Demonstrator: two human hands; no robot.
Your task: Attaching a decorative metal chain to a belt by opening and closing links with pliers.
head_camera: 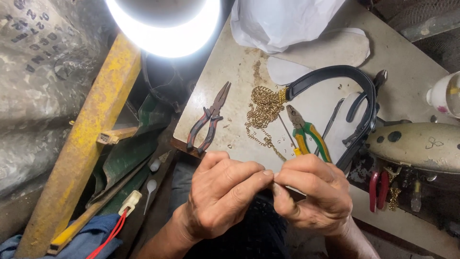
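At the far left a yellow-painted metal beam (pixel 91 129) slants up toward a bright round lamp (pixel 165 24). Below it lie a blue cloth (pixel 91 240) and a small white plug on red wires (pixel 129 204). On the worn worktable (pixel 230 72), 1 pair of needle-nose pliers with red and black handles (pixel 209 120) rests near the left edge. Just right of them a gold chain (pixel 263 110) is heaped in a pile, with 1 strand trailing down toward the hands.

The left hand (pixel 223 192) is closed, thumb and forefinger pinched together at the point where both hands meet. The right hand (pixel 318 192) is closed the same way, its fingertips touching those of the left. What they pinch is too small to make out; the chain's trailing strand ends just above that meeting point.

Above the right hand lie combination pliers with green and yellow handles (pixel 306 132), close beside the chain pile. A black leather strap (pixel 354 96) loops from the chain's upper end round to the right. A white plastic bag (pixel 278 21) sits at the top, and red-handled pliers (pixel 377 189) hang under a cream machine housing (pixel 417 144).
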